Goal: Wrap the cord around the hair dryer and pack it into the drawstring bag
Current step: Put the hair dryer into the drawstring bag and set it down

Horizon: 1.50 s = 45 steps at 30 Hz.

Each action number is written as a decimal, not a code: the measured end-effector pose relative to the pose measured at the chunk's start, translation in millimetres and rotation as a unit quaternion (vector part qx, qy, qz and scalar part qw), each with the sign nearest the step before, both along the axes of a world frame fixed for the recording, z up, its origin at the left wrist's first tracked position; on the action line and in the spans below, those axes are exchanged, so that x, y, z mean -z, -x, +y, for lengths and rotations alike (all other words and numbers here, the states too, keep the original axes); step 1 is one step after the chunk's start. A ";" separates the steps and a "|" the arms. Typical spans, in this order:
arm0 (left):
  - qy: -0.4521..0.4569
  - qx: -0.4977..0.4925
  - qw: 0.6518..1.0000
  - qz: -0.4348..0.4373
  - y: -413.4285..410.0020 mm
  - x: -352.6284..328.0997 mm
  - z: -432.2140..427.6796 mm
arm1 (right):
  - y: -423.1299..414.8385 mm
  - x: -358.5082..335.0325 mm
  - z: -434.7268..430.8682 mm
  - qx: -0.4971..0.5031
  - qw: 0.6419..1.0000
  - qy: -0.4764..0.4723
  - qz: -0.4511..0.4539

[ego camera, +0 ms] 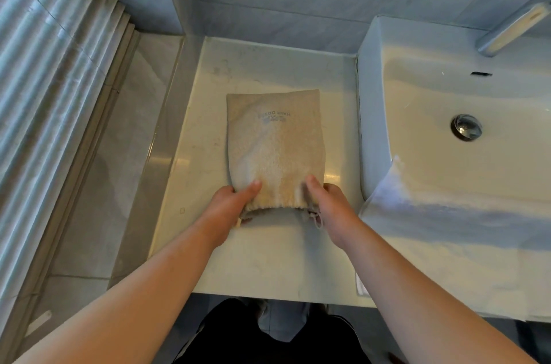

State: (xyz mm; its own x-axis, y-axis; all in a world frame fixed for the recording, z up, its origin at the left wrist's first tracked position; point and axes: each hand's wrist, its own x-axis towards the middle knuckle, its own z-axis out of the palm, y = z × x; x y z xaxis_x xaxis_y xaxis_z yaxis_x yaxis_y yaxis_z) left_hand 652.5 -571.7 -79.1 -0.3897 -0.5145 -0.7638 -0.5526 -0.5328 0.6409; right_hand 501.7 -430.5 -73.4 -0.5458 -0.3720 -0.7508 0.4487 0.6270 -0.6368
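Observation:
A beige drawstring bag [275,143] with small blue lettering lies flat on the white counter [205,113], its gathered mouth towards me. My left hand [229,208] grips the left side of the mouth, thumb on top of the cloth. My right hand [328,202] grips the right side of the mouth the same way, with the drawstring ends [317,219] dangling by its wrist. The bag bulges slightly. The hair dryer and its cord are not visible.
A white basin [372,101] with a metal drain [466,126] stands right of the counter, a tap [507,29] above it. A white towel [447,232] drapes over the basin's front. Tiled wall behind, floor and shower track to the left.

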 end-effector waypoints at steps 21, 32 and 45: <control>0.068 -0.028 0.996 -0.042 26.5 5.6 -6.7 | 0.5 8.6 -23.3 -0.014 0.997 -0.077 0.016; -0.036 -0.026 0.999 0.026 23.7 0.6 -32.0 | 18.1 6.1 -27.0 0.039 0.999 0.023 -0.015; -0.054 -0.004 0.998 0.034 22.9 -6.1 -35.9 | 21.4 -3.6 -21.1 0.018 1.000 -0.001 -0.025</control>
